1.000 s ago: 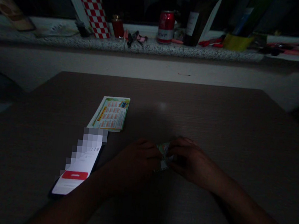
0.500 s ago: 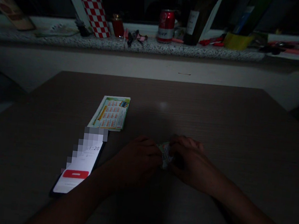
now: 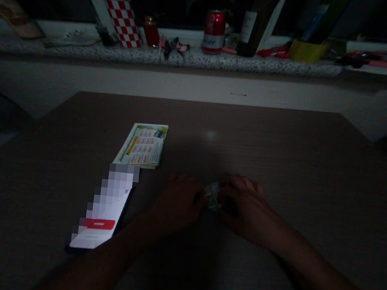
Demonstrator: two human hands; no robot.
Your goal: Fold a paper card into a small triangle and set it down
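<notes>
Low over the table, a small piece of green and white printed paper (image 3: 212, 196) shows between my two hands. My left hand (image 3: 181, 202) is curled, thumb and fingertips closed at the paper's left edge. At the right side of the paper, my right hand (image 3: 245, 201) has bent fingers closed on it. Both hands hide much of the paper, and dim light blurs the fingertips. A stack of printed sheets with a green border (image 3: 146, 148) lies beyond my left hand. Left of my left forearm is a lit phone (image 3: 101, 235), its screen partly pixelated.
The brown table (image 3: 283, 150) meets a white wall at the back. Above it, a stone windowsill (image 3: 185, 57) carries a red can (image 3: 214, 32), a red checkered cylinder (image 3: 121, 17), a small red bottle (image 3: 151, 31), a dark container (image 3: 256, 29) and a yellow holder (image 3: 308, 52).
My left fingers have shifted slightly left, and the thumb now shows at the paper's edge. The paper's visible lower end sits a little higher. My right hand has barely moved.
</notes>
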